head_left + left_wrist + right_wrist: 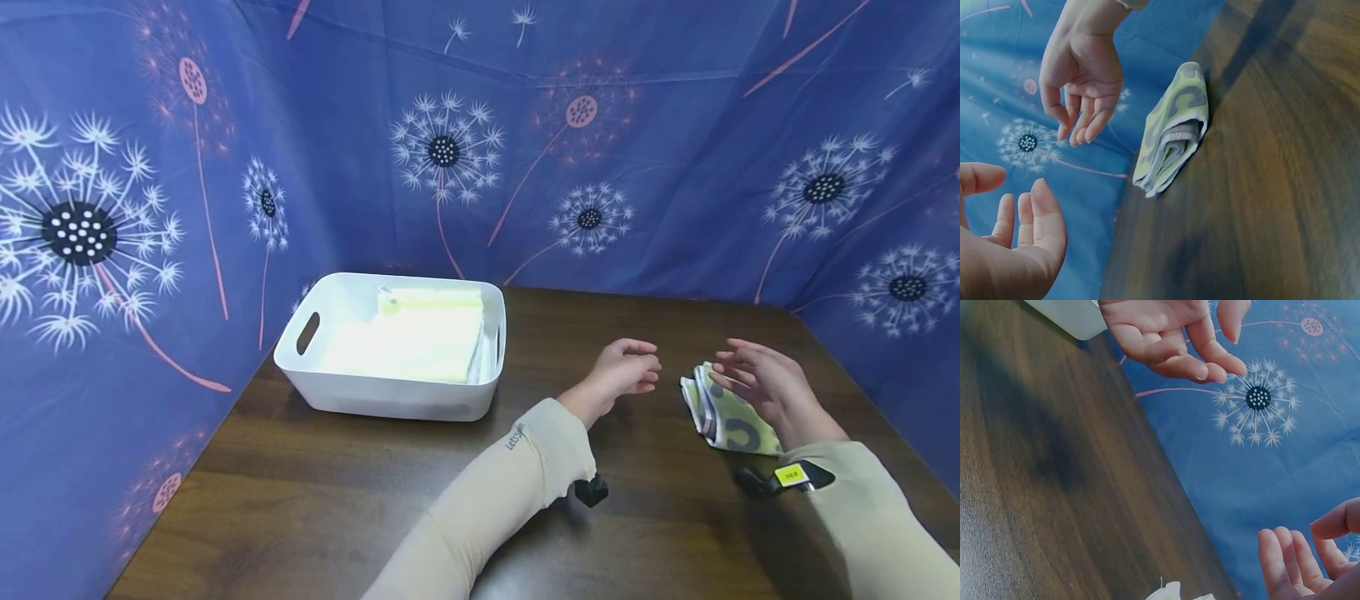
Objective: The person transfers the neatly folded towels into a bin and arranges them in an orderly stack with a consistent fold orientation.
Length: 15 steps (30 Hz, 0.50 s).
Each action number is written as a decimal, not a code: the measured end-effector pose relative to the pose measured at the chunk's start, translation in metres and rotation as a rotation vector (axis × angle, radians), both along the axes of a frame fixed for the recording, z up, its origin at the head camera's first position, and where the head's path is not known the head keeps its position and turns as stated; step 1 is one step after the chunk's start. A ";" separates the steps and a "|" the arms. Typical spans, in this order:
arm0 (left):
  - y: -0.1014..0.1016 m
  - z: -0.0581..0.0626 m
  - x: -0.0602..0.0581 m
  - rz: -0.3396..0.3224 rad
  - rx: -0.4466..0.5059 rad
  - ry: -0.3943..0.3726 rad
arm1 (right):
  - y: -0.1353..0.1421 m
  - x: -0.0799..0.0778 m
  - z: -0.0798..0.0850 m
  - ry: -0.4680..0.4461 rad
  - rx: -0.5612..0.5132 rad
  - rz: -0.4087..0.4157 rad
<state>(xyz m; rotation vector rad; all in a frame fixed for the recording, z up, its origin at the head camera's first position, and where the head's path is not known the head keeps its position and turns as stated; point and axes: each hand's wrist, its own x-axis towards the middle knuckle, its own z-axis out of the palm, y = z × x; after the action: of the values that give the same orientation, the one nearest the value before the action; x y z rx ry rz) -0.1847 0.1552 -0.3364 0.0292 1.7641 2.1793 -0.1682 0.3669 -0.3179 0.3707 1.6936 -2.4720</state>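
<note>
A folded towel (738, 421), yellow-green with grey patterns and white edges, lies on the right part of the table. Above it hovers my right hand (776, 392), fingers loosely bent and holding nothing. My left hand (618, 375) hangs in the air to the left of the towel, its fingers relaxed around nothing. In the left wrist view the towel (1175, 131) shows its stacked layers at one end, apart from both hands. Only a white scrap of it peeks in at the bottom of the right wrist view.
A white plastic basket (382, 398) with handle cut-outs stands on the left of the brown wooden table (315, 492). Inside lies a pale yellow and white folded cloth (427, 337), brightly lit. Blue curtain (510, 167) with dandelion prints hangs behind the table and along its sides.
</note>
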 end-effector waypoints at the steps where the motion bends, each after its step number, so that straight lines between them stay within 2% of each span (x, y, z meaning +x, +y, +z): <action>1: 0.002 -0.002 0.001 -0.001 0.002 -0.001 | 0.001 0.000 -0.001 -0.001 0.004 0.000; 5: 0.010 -0.008 0.003 -0.008 0.009 -0.013 | 0.006 0.000 -0.006 -0.008 0.002 -0.005; 15: 0.021 -0.020 0.003 0.024 -0.002 -0.015 | 0.020 0.004 -0.014 -0.042 -0.066 -0.032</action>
<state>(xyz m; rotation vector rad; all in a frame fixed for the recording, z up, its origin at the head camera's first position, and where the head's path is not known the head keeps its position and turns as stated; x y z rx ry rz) -0.1819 0.1764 -0.3563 -0.0083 1.7673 2.1890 -0.1645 0.3866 -0.3322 0.4423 1.5987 -2.5162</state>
